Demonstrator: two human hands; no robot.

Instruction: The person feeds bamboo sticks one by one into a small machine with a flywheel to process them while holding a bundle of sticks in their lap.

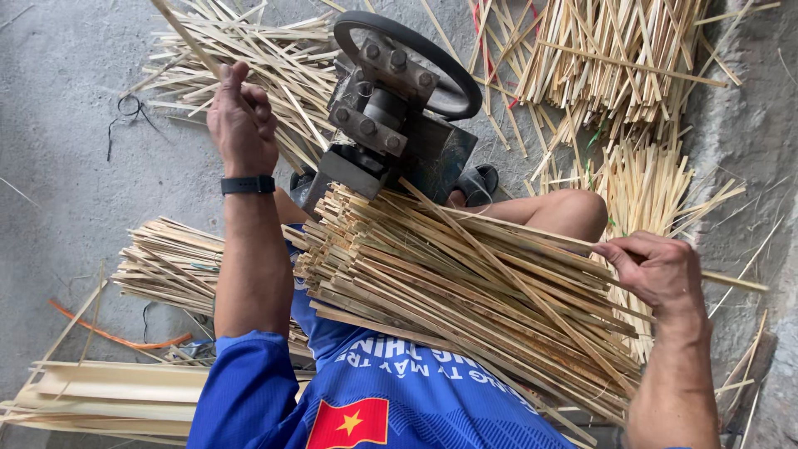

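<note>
A thick bundle of split bamboo strips [465, 283] lies across my lap, over my blue shirt. My right hand [657, 268] pinches one long strip [736, 282] at the bundle's right end. My left hand [241, 125], with a black wristband, is raised at the upper left and closed around a thin bamboo strip [179, 29] that slants up past the frame's top. A dark metal machine [391, 116] with a black wheel and bolted blocks stands just beyond the bundle, right of my left hand.
Loose bamboo strips [615, 58] are piled on the concrete floor at the top and right. Another bundle [166, 262] lies left of my arm, with wide bamboo slats [108, 391] at the lower left. An orange strap [116, 337] and a sandalled foot [480, 183] are also visible.
</note>
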